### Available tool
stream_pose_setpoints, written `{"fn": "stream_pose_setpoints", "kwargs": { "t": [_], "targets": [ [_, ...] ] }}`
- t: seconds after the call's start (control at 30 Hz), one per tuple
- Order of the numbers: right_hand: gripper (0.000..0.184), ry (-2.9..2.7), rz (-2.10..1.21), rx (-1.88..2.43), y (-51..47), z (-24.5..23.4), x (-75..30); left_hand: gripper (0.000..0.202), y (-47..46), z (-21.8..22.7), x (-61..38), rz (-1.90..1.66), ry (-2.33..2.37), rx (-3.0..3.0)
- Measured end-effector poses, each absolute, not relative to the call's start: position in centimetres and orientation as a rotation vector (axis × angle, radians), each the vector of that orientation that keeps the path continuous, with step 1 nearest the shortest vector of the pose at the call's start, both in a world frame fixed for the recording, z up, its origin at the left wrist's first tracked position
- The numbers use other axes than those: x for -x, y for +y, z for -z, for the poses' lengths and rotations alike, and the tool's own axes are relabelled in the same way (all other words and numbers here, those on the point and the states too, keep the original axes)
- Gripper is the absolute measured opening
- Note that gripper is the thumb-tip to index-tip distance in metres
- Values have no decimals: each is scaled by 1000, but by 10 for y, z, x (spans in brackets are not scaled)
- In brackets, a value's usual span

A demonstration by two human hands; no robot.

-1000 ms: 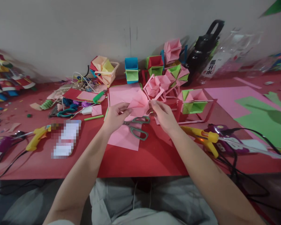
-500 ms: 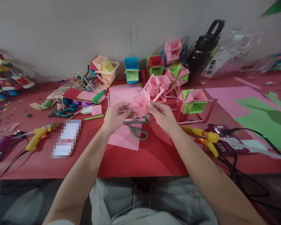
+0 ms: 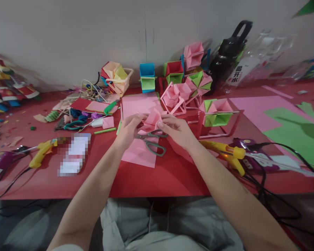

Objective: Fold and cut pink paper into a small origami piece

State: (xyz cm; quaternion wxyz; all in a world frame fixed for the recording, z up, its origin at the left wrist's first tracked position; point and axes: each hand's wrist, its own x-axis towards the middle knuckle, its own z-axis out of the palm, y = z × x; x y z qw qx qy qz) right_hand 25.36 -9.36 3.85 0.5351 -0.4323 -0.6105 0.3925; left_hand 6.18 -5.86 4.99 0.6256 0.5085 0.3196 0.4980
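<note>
Both hands pinch a folded pink paper piece [image 3: 152, 121] above the red table [image 3: 151, 179]. My left hand [image 3: 128, 130] grips its left side with fingers closed. My right hand [image 3: 177, 130] grips its right side, thumb on top. Right below them, grey-handled scissors [image 3: 154, 144] lie on a flat pink sheet [image 3: 138, 153]. Behind the hands stand finished folded paper boxes: a pink one [image 3: 174, 97] and a pink-and-green one [image 3: 216, 113].
A yellow glue gun [image 3: 226, 153] with cables lies at the right, another yellow glue gun [image 3: 42, 151] at the left. More paper boxes [image 3: 147, 77] line the wall, beside a black jug [image 3: 226, 52]. Pink and green sheets [image 3: 285, 129] cover the right side. Craft clutter [image 3: 81, 111] fills the left.
My hands have drawn closer together and slightly lower, squeezing the pink paper piece so it looks smaller and more bunched than before.
</note>
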Motion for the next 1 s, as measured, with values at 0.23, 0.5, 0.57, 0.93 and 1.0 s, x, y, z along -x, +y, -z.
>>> {"fn": "stream_pose_setpoints", "kwargs": {
  "t": [0.23, 0.5, 0.57, 0.93, 1.0],
  "targets": [
    [31, -1429, -814, 1076, -94, -38, -253, 38, -57, -48, -56, -1085, 738, -1182],
    [35, -1203, -929, 1123, -93, -43, -255, 45, -57, -46, -56, -1099, 763, -1378],
    [36, -1174, -946, 1113, -92, -42, -256, 47, -58, -48, -57, -1103, 769, -1419],
    [30, -1174, -1117, 925, -91, -36, -256, 32, -60, -47, -57, -1084, 879, -1537],
    [30, -1187, -1108, 935, -91, -36, -256, 28, -62, -49, -58, -1061, 863, -1592]
  ]
}}
